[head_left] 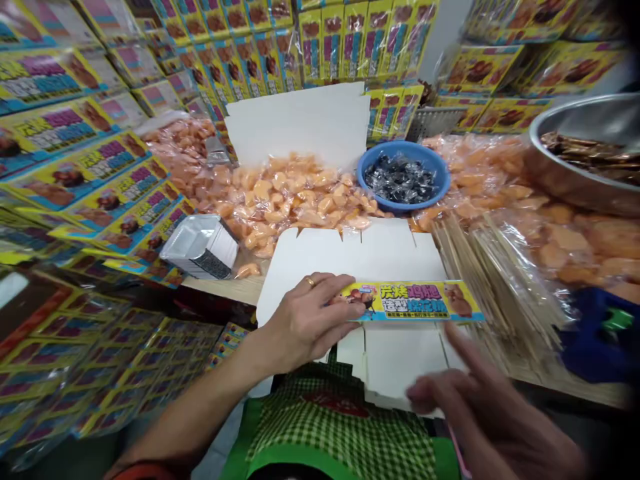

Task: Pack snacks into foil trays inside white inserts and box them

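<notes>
A printed cardboard box (pixel 417 301), with a yellow and blue side facing up, lies across flat white cardboard sheets (pixel 320 257) at the table's front. My left hand (pixel 315 317), wearing a ring, has its fingers wrapped over the box's left end. My right hand (pixel 480 407) is smeared by motion below the box's right end. Its index finger stretches up to the box's lower edge; whether it touches cannot be made out. The right fingers are apart, and nothing shows between them. More white card sticks out from under the box toward my checked apron (pixel 340 413).
Clear-wrapped orange pieces (pixel 295 193) cover the table's back. A blue bowl (pixel 405 177) holds dark packets; a metal bowl (pixel 585 193) stands right. Wooden sticks (pixel 505 293) lie right of the card, stacked foil trays (pixel 203 247) left. Stacked printed boxes (pixel 75 133) rise around.
</notes>
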{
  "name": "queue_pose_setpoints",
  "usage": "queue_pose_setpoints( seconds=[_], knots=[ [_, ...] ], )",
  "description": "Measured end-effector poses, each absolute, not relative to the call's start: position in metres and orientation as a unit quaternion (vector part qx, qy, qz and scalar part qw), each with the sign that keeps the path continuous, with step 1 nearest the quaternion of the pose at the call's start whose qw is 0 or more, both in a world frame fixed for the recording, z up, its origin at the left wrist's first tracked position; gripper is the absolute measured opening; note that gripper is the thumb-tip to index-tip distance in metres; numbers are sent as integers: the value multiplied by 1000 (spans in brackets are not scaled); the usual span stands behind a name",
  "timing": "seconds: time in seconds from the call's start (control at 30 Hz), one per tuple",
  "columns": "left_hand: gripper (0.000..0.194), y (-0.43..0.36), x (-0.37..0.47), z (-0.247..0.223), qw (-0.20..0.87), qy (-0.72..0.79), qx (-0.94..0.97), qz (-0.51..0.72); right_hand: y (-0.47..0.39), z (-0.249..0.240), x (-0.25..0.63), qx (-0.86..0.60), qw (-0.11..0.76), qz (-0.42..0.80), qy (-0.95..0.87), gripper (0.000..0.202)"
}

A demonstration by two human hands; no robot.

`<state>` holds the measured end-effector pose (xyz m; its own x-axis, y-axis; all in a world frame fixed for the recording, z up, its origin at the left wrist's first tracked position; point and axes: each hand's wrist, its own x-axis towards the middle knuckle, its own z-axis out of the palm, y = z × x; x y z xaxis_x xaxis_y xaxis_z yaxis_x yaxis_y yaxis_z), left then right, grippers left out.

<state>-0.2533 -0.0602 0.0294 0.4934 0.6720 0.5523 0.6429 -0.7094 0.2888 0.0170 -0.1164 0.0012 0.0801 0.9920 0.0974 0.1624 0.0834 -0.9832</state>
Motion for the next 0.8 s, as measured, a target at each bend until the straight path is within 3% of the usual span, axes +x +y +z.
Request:
queue_pose_setpoints(
  seconds=[0.13,0.27,0.47,0.63,0.8],
  knots=[
    [8,-62,-246,25,14,390,852,349,-97,27,-62,-473,513,528,-484,61],
    [11,-67,-248,28,33,378,853,358,-81,16,-74,-455,517,577,-440,73],
    [40,-69,-256,36,64,382,876,289,-82,0,-66,-435,527,555,-474,67],
    [21,-52,-247,54,229,426,814,321,-85,0,-69,-437,528,534,-495,64],
    [24,-37,-228,75,192,473,835,206,-91,-11,-56,-482,490,463,-559,65]
  ],
)
